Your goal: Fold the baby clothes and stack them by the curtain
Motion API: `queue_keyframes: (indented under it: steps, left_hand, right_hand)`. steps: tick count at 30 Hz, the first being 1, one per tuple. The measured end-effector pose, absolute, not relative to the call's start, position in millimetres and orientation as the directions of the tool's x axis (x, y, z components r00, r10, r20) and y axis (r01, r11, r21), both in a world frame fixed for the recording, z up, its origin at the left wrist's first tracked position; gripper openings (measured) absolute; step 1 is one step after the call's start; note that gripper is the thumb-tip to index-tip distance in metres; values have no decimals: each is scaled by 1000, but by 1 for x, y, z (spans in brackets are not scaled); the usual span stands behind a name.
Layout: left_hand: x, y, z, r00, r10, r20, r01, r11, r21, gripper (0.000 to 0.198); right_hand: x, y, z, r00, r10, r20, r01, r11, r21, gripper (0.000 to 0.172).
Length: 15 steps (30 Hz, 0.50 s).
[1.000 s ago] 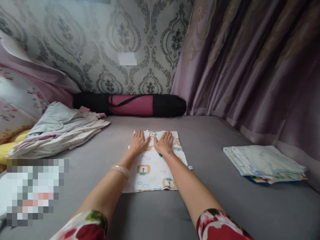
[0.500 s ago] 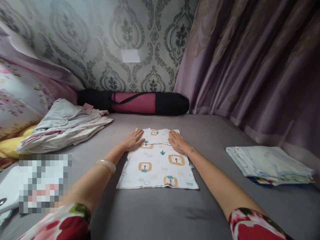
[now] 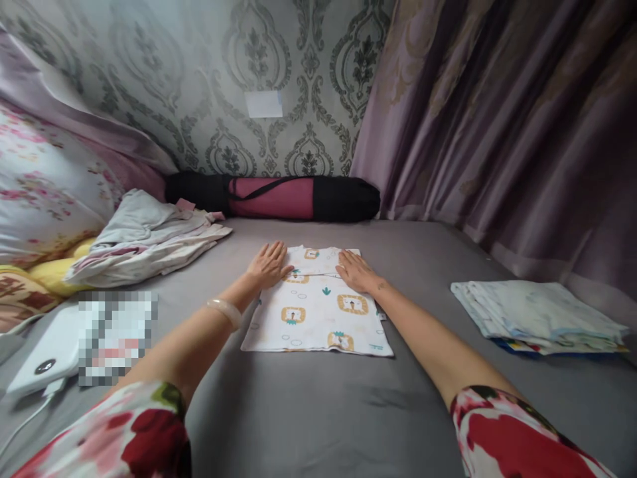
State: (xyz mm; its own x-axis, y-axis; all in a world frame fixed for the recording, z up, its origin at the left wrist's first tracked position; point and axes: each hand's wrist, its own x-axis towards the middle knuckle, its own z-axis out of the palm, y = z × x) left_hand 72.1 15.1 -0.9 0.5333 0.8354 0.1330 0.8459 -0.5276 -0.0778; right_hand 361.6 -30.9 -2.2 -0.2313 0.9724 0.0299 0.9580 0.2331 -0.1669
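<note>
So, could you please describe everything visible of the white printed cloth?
The white cloth looks like soft fabric, printed with orange animal faces and green leaves. It lies flat on the grey sheet, its far end apparently folded, a tag at its right edge. The left hand and right hand rest on its far sides.

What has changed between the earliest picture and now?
The left hand and right hand have moved apart, outward to the side edges of the white printed cloth. The cloth, the folded fabric stack and the black-and-maroon bag stayed in place.
</note>
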Motion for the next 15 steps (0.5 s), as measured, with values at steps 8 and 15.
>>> queue_keyframes:
  steps: [8,15]
  left_hand:
    - [83,-61,-10,660,733,163,743,-669,3,56]
    - [60,-77,-25,624,772,123,764,-636,113,65]
  right_hand:
    - [311,-94,7,-444,895,28,864,436,-253,63]
    - [316,-127,5,-465,886,-1,844,442,-304,62]
